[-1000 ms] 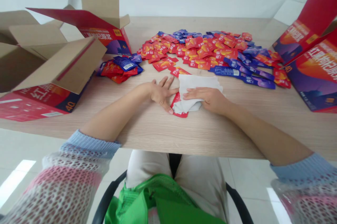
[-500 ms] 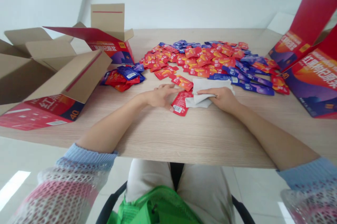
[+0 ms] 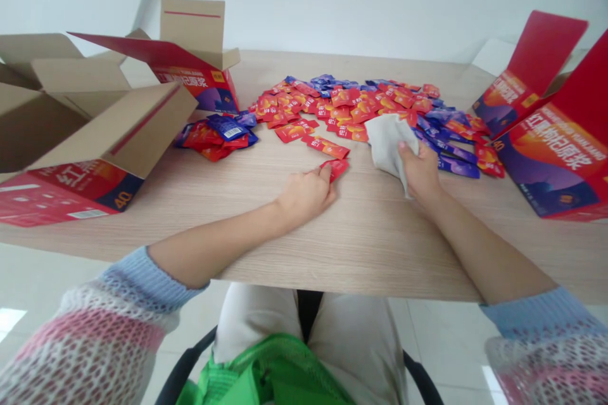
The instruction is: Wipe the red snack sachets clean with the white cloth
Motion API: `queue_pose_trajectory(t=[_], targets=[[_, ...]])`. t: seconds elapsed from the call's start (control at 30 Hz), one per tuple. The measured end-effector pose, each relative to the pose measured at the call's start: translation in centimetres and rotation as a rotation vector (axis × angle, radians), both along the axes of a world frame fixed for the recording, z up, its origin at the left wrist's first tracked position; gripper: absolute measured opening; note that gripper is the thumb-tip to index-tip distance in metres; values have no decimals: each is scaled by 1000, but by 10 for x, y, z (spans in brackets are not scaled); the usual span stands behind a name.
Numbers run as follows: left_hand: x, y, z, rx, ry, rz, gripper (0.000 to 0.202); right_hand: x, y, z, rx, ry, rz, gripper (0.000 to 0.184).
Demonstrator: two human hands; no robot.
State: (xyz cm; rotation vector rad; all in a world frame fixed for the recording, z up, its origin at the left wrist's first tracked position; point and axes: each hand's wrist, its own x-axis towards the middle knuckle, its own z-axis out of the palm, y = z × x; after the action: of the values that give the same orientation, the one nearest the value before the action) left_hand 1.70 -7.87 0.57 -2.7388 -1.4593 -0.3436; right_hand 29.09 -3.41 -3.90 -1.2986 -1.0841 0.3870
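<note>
My left hand [image 3: 306,194] rests on the wooden table [image 3: 266,227] with its fingers curled around the near end of a red sachet [image 3: 336,168]. My right hand [image 3: 420,170] is closed on a white cloth [image 3: 387,142], lifted just off the table beside that sachet. Another red sachet [image 3: 327,147] lies flat just beyond my left hand. A wide spread of red and blue sachets [image 3: 370,104] covers the middle of the table behind both hands.
A small heap of red and blue sachets [image 3: 216,134] lies at the left. Open cardboard cartons [image 3: 90,132] with red printed sides stand at the left and another open carton [image 3: 199,69] behind them. Red and purple cartons [image 3: 555,151] stand at the right.
My right hand has lifted the white cloth off the red sachet and moved it up and right. My left hand has closed on the sachet's near end.
</note>
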Motion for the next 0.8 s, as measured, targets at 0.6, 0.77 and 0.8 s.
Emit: queue_pose_trajectory(t=[0.6,0.77,0.8], targets=[[23,25,-15,-1150,-1408,295,33,-92,-60,2,-209,-700,373,53],[25,25,-20,-1094,-1551,296,37,-94,-67,8,-199,-794,648,64],[24,24,-20,-1083,-1578,289,35,-93,-69,11,-180,-781,719,64]])
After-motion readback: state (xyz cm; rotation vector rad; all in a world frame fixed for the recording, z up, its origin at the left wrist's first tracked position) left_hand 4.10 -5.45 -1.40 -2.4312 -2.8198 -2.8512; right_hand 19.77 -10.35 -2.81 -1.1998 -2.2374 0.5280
